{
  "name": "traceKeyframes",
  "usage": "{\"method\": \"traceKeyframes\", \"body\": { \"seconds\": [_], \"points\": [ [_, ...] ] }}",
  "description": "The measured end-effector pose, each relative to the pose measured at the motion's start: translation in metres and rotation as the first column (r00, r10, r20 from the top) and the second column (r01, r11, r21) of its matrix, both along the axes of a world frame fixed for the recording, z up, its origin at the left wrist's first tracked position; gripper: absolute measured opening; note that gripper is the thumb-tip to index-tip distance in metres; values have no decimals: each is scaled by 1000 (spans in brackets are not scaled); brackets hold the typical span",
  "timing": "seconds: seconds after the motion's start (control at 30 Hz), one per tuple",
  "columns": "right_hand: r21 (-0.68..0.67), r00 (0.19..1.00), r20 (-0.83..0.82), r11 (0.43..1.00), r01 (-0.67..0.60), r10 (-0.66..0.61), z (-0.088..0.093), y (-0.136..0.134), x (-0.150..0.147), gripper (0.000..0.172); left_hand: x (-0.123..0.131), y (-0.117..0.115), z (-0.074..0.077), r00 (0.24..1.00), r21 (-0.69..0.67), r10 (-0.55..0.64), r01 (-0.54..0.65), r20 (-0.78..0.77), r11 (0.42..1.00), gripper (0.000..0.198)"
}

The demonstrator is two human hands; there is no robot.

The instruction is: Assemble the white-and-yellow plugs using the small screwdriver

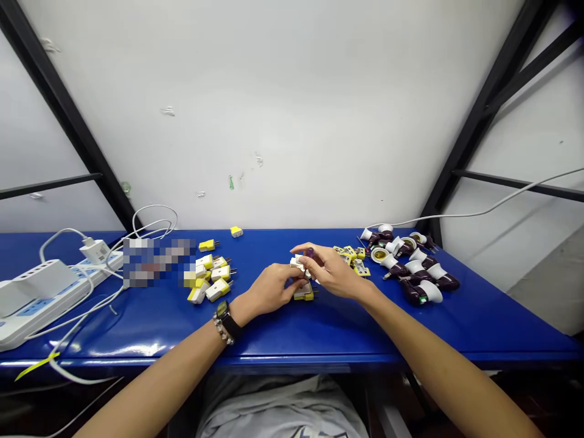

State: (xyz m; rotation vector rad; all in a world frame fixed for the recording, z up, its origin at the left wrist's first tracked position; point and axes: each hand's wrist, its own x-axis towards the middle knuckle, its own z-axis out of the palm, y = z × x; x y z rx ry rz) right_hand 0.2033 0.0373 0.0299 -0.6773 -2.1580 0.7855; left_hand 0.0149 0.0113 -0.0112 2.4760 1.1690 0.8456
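In the head view, the left hand (269,291) and right hand (331,272) are closing partway around a small white plug body (297,263), holding it together above the blue table (479,322). A yellow-and-white plug (304,294) is lying just beneath them. More plugs (210,277) are lying left, dark lamp sockets (410,271) right, with open table toward the near edge.

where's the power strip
In the head view, the white power strip lies at the blue table's left end, with a white charger plugged in, left of the yellow-and-white plugs.
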Motion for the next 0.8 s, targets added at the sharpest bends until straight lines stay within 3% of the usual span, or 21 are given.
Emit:
{"method": "traceKeyframes", "body": {
  "seconds": [0.2,0.3,0.43,0.5,0.63,0.8],
  "points": [
    [22,966,-183,981,190,-183,-7,2,-2,22,0,5,-4,998,-54,0,3,61,999,20],
    [16,983,-132,991,134,-131,-3,1,-1,23,0,5,-5,994,-78,-26,35,102,996,20],
    [-181,990,-129,981,-74,51,2,1,1,30,0,6,-7,985,-86,-41,56,166,995,16],
    [-193,983,-183,979,-61,25,0,2,0,32,1,6,-9,987,-73,-30,42,161,996,16],
    [-112,958,-257,988,106,-131,-6,3,-3,26,2,6,-9,990,-70,-10,20,138,997,18],
    [-199,982,-186,978,-64,27,0,2,0,32,4,4,-6,965,-72,-66,87,255,994,17]
  ]
}}
